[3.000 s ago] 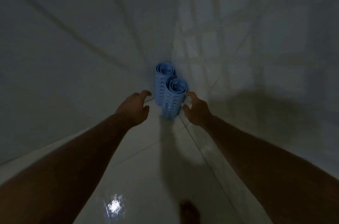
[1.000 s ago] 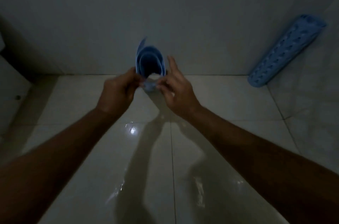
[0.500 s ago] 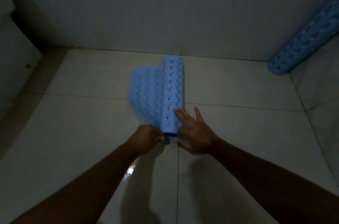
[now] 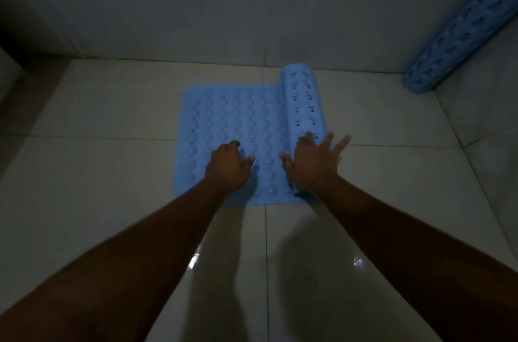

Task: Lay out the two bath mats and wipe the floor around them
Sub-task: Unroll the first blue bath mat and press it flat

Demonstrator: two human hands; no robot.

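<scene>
A light blue bath mat with rows of suction bumps lies partly unrolled on the tiled floor. Its flat part spreads to the left, and the part still rolled runs along its right side. My left hand rests on the flat part near the front edge, fingers curled under. Spread flat, my right hand lies against the near end of the roll, fingers apart. The second blue mat, rolled into a tube, leans in the corner at the far right.
Glossy pale floor tiles reflect light spots near my arms. The back wall stands just beyond the mat, and a side wall closes the right. A dark recess sits at the far left.
The mat has unrolled much further to the right across the floor. My left hand let go of the edge and moved onto the flat part. My right hand shifted right with the roll.
</scene>
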